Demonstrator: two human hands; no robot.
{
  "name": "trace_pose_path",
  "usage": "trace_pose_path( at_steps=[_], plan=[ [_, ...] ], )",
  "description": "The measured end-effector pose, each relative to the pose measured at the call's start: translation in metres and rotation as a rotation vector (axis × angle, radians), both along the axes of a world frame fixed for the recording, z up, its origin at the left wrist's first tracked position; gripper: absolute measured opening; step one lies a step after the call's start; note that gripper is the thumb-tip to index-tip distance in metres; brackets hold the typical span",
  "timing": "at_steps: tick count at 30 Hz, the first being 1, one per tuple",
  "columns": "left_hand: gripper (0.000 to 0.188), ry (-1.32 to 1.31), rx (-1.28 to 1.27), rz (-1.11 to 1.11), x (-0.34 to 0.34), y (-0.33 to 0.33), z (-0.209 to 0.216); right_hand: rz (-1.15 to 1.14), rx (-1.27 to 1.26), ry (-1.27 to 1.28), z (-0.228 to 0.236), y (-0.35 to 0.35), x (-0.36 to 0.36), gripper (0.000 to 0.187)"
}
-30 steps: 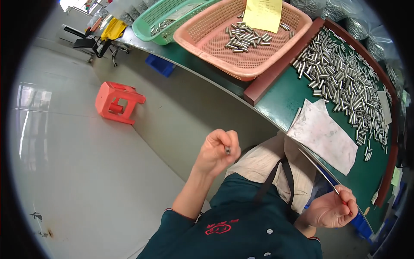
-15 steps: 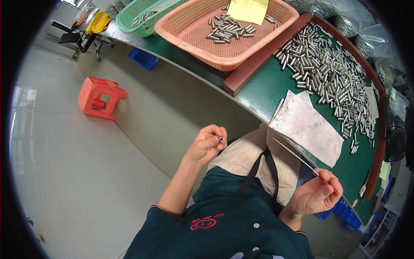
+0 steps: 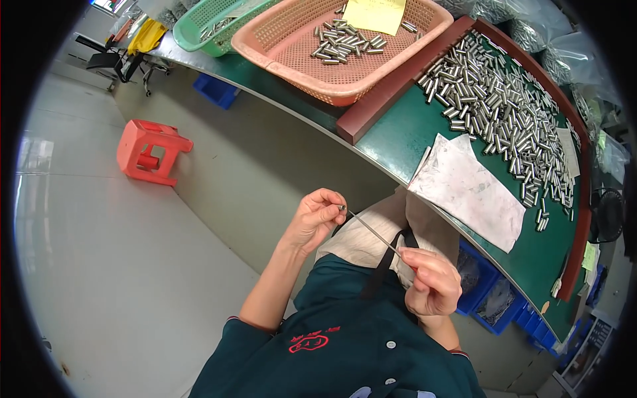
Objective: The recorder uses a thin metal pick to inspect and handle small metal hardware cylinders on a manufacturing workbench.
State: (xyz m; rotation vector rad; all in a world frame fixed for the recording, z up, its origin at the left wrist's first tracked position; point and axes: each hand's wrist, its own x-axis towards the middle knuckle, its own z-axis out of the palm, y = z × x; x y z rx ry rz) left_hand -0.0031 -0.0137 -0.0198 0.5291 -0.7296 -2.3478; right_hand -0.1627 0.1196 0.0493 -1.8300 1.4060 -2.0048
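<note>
My left hand (image 3: 313, 222) is closed, its thumb and forefinger pinching a small metal tube (image 3: 342, 207) whose open end faces right. In my right hand (image 3: 434, 285) is a slim, red-handled metal rod (image 3: 373, 232), gripped between thumb and fingers. The handle is mostly hidden by the fingers. The rod slants up and left, its tip at or just beside the tube's end; I cannot tell whether it goes inside. Both hands are above my lap, off the table's edge. A stained white cloth (image 3: 471, 192) lies on the green table (image 3: 391, 149) to the right.
Many metal tubes (image 3: 497, 113) are heaped on the table inside a dark red wooden border (image 3: 405, 79). A pink basket (image 3: 285, 66) holds more tubes and a yellow note. Beside it stands a green basket (image 3: 189, 33). Blue bins (image 3: 494, 302) sit below; a red stool (image 3: 152, 152) lies leftward.
My right hand has moved left with the rod, bringing the rod's tip from near the cloth to the tube. My left hand has barely moved and still pinches the tube.
</note>
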Motion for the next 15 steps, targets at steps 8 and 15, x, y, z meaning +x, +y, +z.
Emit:
trace_pose_path(
  at_steps=[8,15],
  plan=[
    [0.009,-0.036,0.029,0.028,0.0029,0.0008,-0.0015,-0.002,0.046,-0.031,-0.0063,-0.0066,0.0041,0.011],
    [0.009,-0.043,0.031,0.032,0.0032,0.0006,-0.0018,-0.014,0.062,-0.012,-0.0067,-0.0106,0.0046,0.009]
  ],
)
